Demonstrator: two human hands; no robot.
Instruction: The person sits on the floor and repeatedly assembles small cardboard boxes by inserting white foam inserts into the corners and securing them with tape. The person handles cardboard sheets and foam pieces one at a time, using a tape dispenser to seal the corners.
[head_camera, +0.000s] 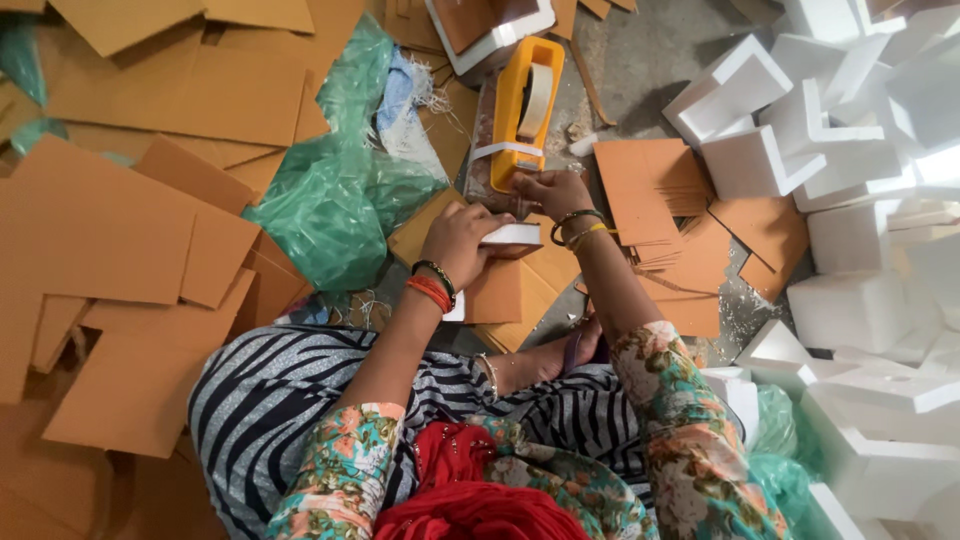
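I sit on the floor with my legs folded. My left hand (458, 240) presses on a small white foam block wrapped in brown cardboard (510, 238), holding it down. My right hand (553, 190) reaches to the base of a yellow tape dispenser (520, 110), its fingers pinching the strip of clear tape at the front. Both wrists wear bangles. The block rests on a brown cardboard sheet (520, 290) in front of my feet.
Large brown cardboard sheets (130, 230) cover the floor to the left. Green plastic wrap (335, 190) lies beside them. A stack of small cardboard pieces (650, 190) sits to the right, and white foam corner pieces (850, 150) are piled at the far right.
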